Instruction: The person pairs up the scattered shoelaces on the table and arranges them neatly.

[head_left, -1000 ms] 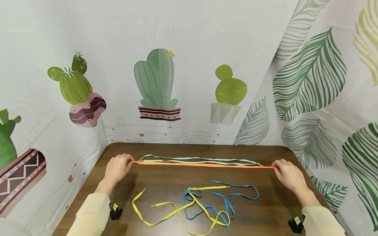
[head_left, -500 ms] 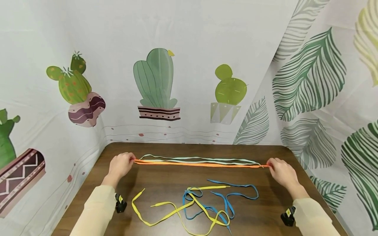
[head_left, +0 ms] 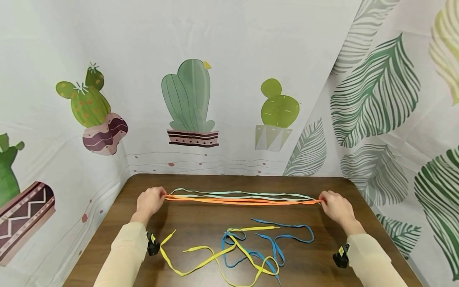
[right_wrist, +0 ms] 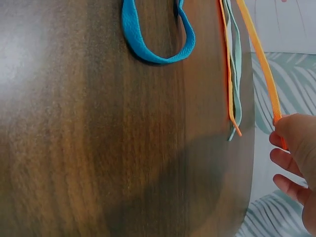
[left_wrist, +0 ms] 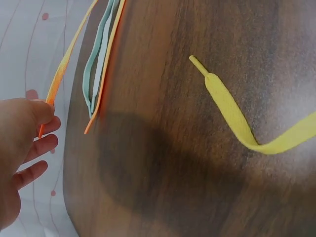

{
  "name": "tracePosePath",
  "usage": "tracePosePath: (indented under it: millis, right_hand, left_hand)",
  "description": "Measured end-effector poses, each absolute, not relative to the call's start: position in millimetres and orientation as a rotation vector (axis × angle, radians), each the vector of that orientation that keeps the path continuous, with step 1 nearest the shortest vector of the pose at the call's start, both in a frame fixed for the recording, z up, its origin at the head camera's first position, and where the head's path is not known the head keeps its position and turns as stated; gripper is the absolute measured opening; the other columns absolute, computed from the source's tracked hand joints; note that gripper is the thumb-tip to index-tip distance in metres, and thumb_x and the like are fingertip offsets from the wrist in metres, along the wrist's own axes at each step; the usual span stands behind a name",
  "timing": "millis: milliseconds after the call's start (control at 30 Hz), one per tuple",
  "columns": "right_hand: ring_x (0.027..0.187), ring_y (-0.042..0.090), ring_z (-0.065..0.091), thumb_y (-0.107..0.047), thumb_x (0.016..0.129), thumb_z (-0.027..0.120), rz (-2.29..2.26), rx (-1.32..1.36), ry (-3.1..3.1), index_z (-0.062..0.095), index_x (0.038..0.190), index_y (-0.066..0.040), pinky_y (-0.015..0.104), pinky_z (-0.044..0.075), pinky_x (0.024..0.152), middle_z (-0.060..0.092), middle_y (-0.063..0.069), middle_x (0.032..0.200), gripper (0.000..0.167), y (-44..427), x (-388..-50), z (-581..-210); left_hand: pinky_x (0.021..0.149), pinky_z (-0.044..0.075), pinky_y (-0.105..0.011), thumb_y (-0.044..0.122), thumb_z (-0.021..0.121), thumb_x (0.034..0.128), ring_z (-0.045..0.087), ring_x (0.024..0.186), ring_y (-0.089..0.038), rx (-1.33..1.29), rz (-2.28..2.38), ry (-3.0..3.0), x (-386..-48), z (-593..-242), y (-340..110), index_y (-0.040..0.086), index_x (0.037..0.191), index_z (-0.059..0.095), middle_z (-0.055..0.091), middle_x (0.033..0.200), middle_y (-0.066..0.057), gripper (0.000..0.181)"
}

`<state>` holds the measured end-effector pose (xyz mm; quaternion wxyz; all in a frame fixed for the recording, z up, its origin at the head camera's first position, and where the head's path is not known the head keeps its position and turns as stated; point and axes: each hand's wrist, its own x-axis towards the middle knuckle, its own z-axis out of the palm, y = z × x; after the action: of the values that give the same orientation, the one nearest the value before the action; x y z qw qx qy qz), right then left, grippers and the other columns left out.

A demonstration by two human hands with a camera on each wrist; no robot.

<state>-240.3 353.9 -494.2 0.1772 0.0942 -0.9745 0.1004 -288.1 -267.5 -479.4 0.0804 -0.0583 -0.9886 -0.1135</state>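
Note:
An orange shoelace (left_wrist: 58, 74) stretches between my two hands. My left hand (head_left: 150, 201) pinches one end between thumb and forefinger, the other fingers loosely bent. At the right, my right hand (right_wrist: 296, 153) pinches the opposite end the same way. Beneath it, a second orange shoelace (left_wrist: 104, 74) lies along the tabletop, beside mint-green laces (head_left: 236, 193) running lengthwise near the back edge. In the head view the two orange strands nearly overlap, so the gap between them is hard to judge.
Nearer the front, a yellow shoelace (head_left: 183, 274) and a blue shoelace (right_wrist: 140, 47) lie loosely looped and crossing each other on the brown wooden table (head_left: 193, 217). Behind the table hangs a cloth (head_left: 236, 79) printed with cacti and leaves.
Both hands have come closer together, the right moving left and the left slightly right. The held orange shoelace has gone from taut to slightly sagging. The yellow and blue laces stay put.

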Motion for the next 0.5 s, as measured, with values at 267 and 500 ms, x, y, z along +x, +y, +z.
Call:
tracePosePath:
  millis: [267, 500]
  right_hand:
    - [0.063, 0.029, 0.057, -0.009, 0.078, 0.064, 0.283, 0.215, -2.849, 0.061, 0.082, -0.008, 0.045, 0.044, 0.052, 0.057, 0.005, 0.074, 0.005, 354.8, -243.4, -497.8]
    - [0.066, 0.03, 0.058, -0.009, 0.08, 0.062, 0.284, 0.192, -2.902, 0.061, 0.084, -0.007, 0.047, 0.045, 0.055, 0.058, 0.008, 0.078, 0.005, 354.3, -245.8, -501.5]
  left_hand:
    - [0.055, 0.045, -0.043, 0.012, 0.062, 0.081, 0.061, 0.068, -0.027, -0.124, -0.364, -2.965, -290.5, -483.1, -264.1, 0.014, 0.081, 0.066, 0.066, 0.079, -0.007, 0.004]
    - [0.053, 0.045, -0.042, 0.015, 0.063, 0.0824, 0.062, 0.069, -0.027, -0.118, -0.372, -2.98, -293.5, -484.7, -261.3, 0.014, 0.082, 0.066, 0.068, 0.083, -0.008, 0.004]
